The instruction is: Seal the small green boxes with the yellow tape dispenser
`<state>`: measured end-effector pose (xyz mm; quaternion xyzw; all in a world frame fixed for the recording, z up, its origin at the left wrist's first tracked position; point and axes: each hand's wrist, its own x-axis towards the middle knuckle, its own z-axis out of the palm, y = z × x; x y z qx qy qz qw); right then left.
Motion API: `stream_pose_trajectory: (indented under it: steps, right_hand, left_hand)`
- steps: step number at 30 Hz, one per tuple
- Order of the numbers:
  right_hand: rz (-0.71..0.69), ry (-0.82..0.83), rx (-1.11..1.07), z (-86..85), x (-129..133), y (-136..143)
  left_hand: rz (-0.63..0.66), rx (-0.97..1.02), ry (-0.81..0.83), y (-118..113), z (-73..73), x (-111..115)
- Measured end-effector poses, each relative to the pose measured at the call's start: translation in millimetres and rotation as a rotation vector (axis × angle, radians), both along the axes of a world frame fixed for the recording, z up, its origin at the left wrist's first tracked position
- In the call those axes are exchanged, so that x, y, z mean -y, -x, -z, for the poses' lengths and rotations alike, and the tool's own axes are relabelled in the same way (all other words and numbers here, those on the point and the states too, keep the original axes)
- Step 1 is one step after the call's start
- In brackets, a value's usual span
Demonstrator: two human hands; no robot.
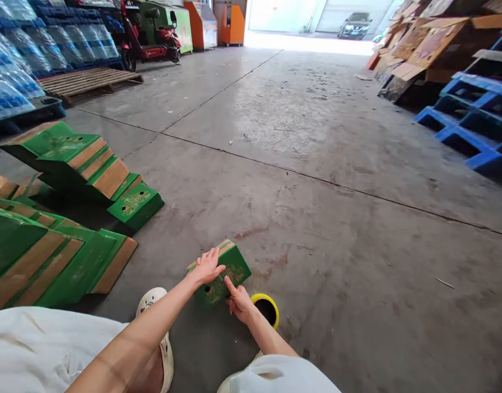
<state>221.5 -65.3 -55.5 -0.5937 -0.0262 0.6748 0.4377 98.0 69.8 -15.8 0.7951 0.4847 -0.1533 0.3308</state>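
Note:
A small green cardboard box (237, 266) with brown tape strips along its top stands tilted on the floor before my feet. My left hand (208, 267) lies over its upper left edge, fingers stretched out along the taped side. Gripping the lower right edge is my right hand (239, 301), thumb on the printed green face and the other fingers mostly hidden. Beside the right wrist sits a roll of tape or similar ring with a yellow rim (277, 312) and a dark middle, partly covered by the forearm.
Leaning rows of green taped boxes (130, 210) fill the left side. Blue pallets (476, 117) and flattened cartons (433, 49) stand at right. Wrapped water bottles (66, 46), a wooden pallet (91, 81) and a red scooter (153, 49) are farther back left.

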Motion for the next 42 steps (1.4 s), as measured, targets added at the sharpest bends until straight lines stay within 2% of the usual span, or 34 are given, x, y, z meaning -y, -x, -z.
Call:
stream_pose_trajectory:
  steps: [2, 6, 9, 12, 16, 19, 22, 24, 26, 29, 32, 35, 37, 39, 41, 42]
  right_hand:
    - [0.011, 0.002, 0.012, 5.4, 7, -4]
    - [0.033, 0.003, 0.044, 12.5, 18, -11]
    - [0.019, 0.024, 0.076, 13.6, 20, -13]
    - [-0.015, 0.075, 0.113, 10.2, 23, -17]
    - [-0.105, 0.141, 0.217, -2.5, 29, -28]
    - [-0.273, 0.094, 0.405, -18.1, 29, -35]
    - [-0.559, -0.090, 0.539, -37.8, 15, -33]
    - [-0.658, -0.235, 0.605, -49.7, 0, -31]
    - [-0.637, -0.304, 0.637, -56.8, -14, -32]
    - [-0.539, -0.184, 0.637, -55.1, -19, -37]
    - [-0.537, 0.027, 0.662, -43.9, -5, -43]
    - [-0.584, 0.091, 0.763, -34.8, 11, -50]
    - [-0.579, 0.061, 0.961, -32.8, 13, -58]
    - [-0.469, -0.034, 1.163, -33.6, 5, -69]
    - [-0.340, -0.158, 1.213, -36.3, -12, -77]
    - [-0.326, -0.195, 1.173, -38.1, -23, -80]
  left_hand:
    - [0.017, 0.030, 0.038, 5, 0.7, -2]
    - [-0.102, 0.018, 0.165, 16, 4.7, -13]
    - [-0.116, -0.013, 0.219, 18, 7.5, -15]
    - [-0.095, -0.014, 0.189, 19, 8.5, -12]
    - [-0.126, -0.010, 0.165, 24, 8.3, -7]
    - [-0.184, 0.003, 0.208, 23, 8.2, -2]
    - [-0.216, 0.020, 0.221, 18, 8.1, 3]
    - [-0.226, 0.044, 0.214, 17, 7.9, 4]
    - [-0.241, 0.093, 0.227, 19, 8.3, 1]
    - [-0.287, 0.177, 0.282, 27, 12.2, -7]
    - [-0.308, 0.227, 0.295, 33, 22.0, -14]
    - [-0.352, 0.280, 0.272, 34, 33.4, -17]
    - [-0.422, 0.303, 0.257, 35, 38.8, -17]
    - [-0.504, 0.300, 0.223, 40, 41.7, -14]
    - [-0.590, 0.270, 0.160, 47, 43.0, -6]
    - [-0.655, 0.250, 0.121, 52, 43.4, 1]
